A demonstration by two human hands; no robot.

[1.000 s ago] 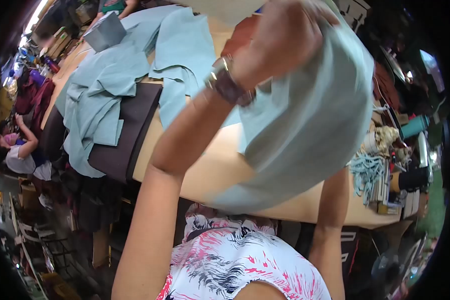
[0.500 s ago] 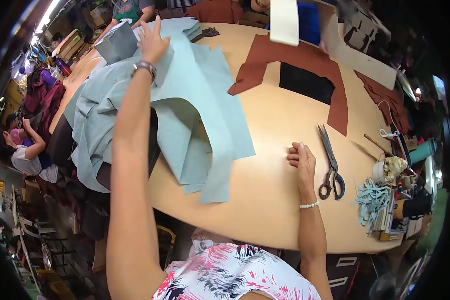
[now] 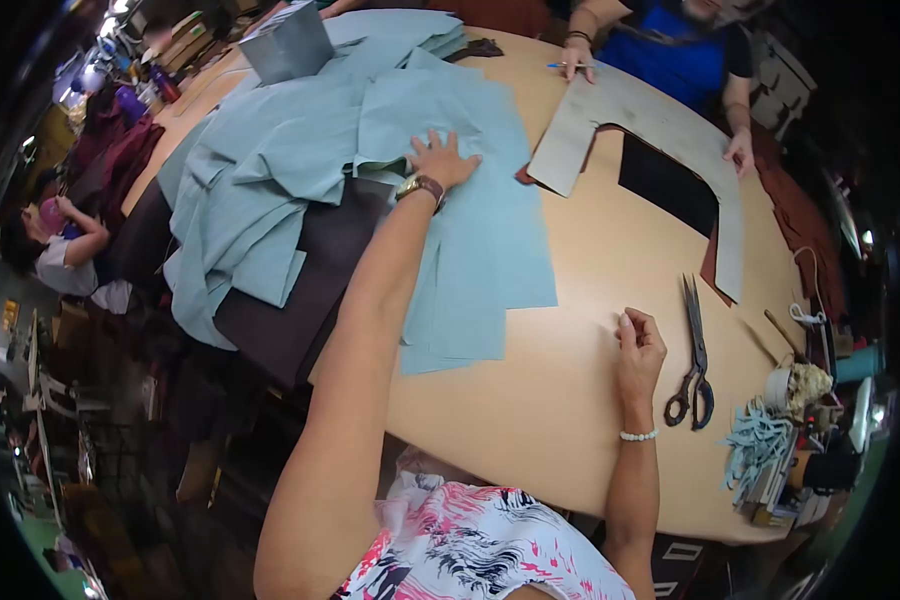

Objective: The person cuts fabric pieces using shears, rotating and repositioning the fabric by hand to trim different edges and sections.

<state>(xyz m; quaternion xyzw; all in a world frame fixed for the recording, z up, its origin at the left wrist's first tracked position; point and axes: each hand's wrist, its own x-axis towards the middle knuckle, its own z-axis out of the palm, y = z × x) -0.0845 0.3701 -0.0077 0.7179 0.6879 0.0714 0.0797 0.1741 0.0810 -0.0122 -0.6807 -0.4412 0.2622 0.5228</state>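
Observation:
My left hand (image 3: 443, 160) lies flat with its fingers spread on pale blue cloth (image 3: 490, 230), a stack of cut pieces on the table. To the left of that hand, more of the same cloth lies in loose folds (image 3: 255, 190) over a dark surface (image 3: 300, 300). My right hand (image 3: 642, 350) rests at the table's right side, fingers curled in, with nothing visible in them. Beside it lies a pair of dark scissors (image 3: 697, 345), blades pointing away from me.
A grey metal block (image 3: 288, 48) sits on the cloth at the back. Across the table (image 3: 580, 420), a co-worker's hands (image 3: 573, 58) hold a pale U-shaped template (image 3: 660, 115) over brown cloth (image 3: 710, 265); one has a blue pen. Blue scraps (image 3: 755, 445) lie at the right edge.
My left hand has come from the far cloth near the metal block back toward me, and the raised blue layer now lies flat. The co-worker's pale template has come down onto the brown cloth.

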